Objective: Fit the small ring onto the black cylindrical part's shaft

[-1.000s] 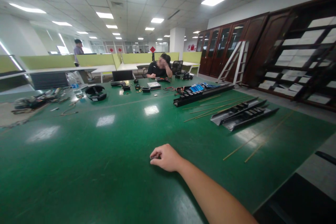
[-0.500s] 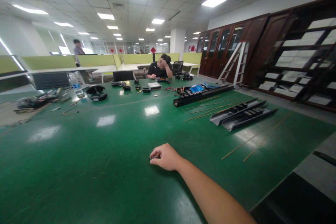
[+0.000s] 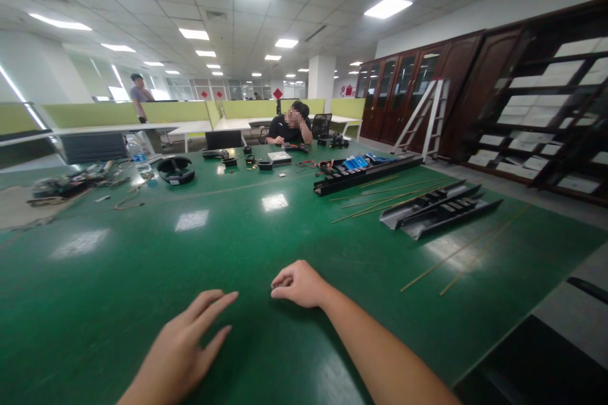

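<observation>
My right hand (image 3: 300, 285) is at the middle of the green tabletop (image 3: 228, 240), its fingers curled around a small dark object (image 3: 282, 285). Most of that object is hidden by the fingers, so its kind cannot be made out. To the left, my left hand (image 3: 192, 336) is over the table with its fingers stretched and the thumb apart. Nothing is in it, and its fingertips point toward the right hand with a gap between them.
Dark metal channels (image 3: 441, 212) and thin rods (image 3: 380, 205) lie to the right. A long black channel (image 3: 365, 172) is behind them. A black headset (image 3: 175, 169) sits far left, near a cluttered heap (image 3: 71, 183). A person (image 3: 291, 123) sits across the table.
My left hand has come into view from the lower left, fingers spread. The right hand stays in nearly the same place, still curled around the small dark object.
</observation>
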`<state>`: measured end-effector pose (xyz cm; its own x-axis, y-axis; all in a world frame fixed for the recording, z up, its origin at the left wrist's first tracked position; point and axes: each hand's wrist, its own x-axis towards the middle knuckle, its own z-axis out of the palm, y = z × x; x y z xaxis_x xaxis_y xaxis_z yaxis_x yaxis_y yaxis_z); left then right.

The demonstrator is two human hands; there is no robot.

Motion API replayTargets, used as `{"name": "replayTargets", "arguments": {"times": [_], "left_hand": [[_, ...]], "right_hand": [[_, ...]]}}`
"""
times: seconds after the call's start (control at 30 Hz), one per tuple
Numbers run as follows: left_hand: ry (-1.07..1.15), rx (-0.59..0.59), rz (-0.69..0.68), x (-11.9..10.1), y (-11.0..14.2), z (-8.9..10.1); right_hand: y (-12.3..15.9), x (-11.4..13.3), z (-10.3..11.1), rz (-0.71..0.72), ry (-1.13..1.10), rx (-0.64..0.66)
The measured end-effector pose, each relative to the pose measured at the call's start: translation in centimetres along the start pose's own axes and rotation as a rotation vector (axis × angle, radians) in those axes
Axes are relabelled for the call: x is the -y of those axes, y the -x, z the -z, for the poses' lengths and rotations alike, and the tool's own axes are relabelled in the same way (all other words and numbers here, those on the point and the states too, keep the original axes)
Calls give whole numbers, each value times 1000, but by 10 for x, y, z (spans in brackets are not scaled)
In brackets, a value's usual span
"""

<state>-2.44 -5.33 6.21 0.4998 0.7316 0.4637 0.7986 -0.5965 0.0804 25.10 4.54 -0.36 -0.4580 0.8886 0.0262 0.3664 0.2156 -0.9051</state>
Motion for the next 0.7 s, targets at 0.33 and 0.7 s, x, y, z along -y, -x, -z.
{"name": "replayTargets", "arguments": {"times": [0.33, 0.7], "left_hand": [[139, 92, -173, -39, -80, -98], [191, 128, -31, -16, -64, -63]], "right_hand": [[0, 1, 6, 33, -96, 104], [3, 10, 10, -7, -37, 135]]}}
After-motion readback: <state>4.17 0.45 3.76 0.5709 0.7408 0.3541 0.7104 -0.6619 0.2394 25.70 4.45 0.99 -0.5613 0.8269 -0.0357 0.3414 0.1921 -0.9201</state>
